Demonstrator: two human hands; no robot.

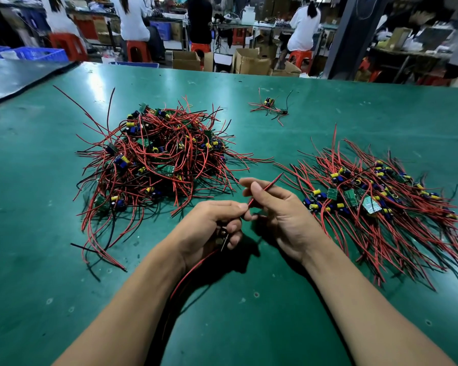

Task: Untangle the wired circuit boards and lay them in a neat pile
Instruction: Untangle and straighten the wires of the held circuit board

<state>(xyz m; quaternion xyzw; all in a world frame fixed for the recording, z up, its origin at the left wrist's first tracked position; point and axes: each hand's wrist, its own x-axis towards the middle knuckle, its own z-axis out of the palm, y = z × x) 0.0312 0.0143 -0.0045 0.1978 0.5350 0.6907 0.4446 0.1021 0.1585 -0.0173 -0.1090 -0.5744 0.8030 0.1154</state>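
Note:
A tangled heap of wired circuit boards point(156, 159), red and black leads with small green boards, lies at the left centre of the green table. A flatter, combed-out pile point(376, 204) lies at the right, its wires running roughly one way. My left hand point(217, 223) curls round one wired board near the table's front; its red and black wires trail down toward me. My right hand point(275, 207) pinches the same piece's red-black wire pair point(265, 188), which sticks up to the right between thumb and fingers. The board itself is mostly hidden in my left palm.
A small separate clump of wired boards point(271, 107) lies far centre. The green mat point(249, 313) covers the table; a darker sheet point(16, 75) overlaps its far left corner. Beyond the far edge are cardboard boxes, red stools and seated people.

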